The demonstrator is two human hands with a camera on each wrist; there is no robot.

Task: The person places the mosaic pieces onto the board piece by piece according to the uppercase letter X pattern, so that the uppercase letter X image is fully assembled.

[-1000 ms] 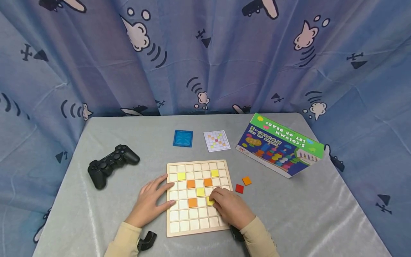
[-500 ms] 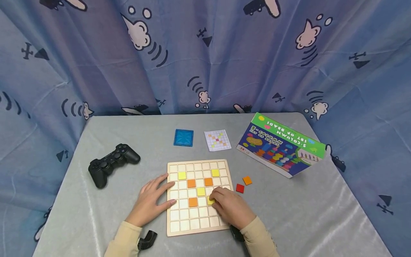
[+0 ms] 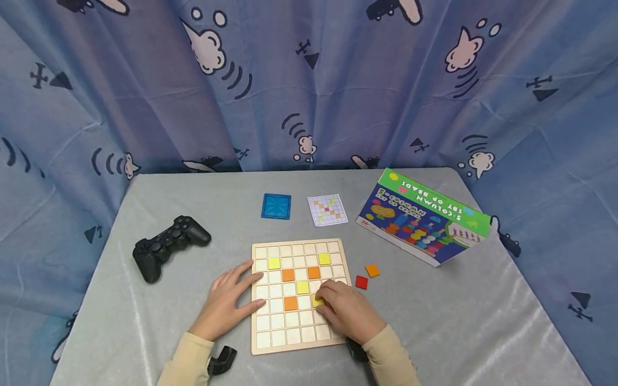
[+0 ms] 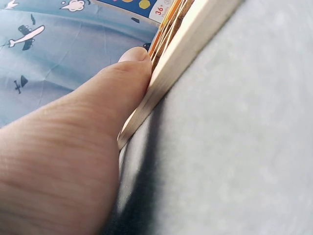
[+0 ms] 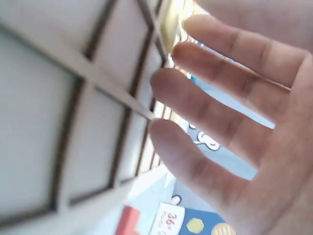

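Note:
A square wooden grid board point(image 3: 285, 339) lies on the table, with several yellow and orange tiles in its cells. My left hand point(image 3: 224, 303) rests at the board's left edge, fingers spread, fingertips on the frame; the left wrist view shows the thumb point(image 4: 124, 73) against the wooden side. Over the right part of the board, my right hand point(image 3: 350, 311) pinches a yellow tile point(image 3: 316, 301) between thumb and index finger at a cell. Its other fingers point(image 5: 205, 103) extend just over the grid. The hand partly hides that tile and nearby cells.
Right of the board lie a red tile point(image 3: 361, 282) and an orange tile point(image 3: 372, 270). Behind it are a blue square tile point(image 3: 276, 206) and a pattern card point(image 3: 328, 210). A colourful box point(image 3: 425, 220) stands back right; a black game controller point(image 3: 171, 246) lies left.
Both hands and the tiles keep their places. Only a slight shift of the head view shows.

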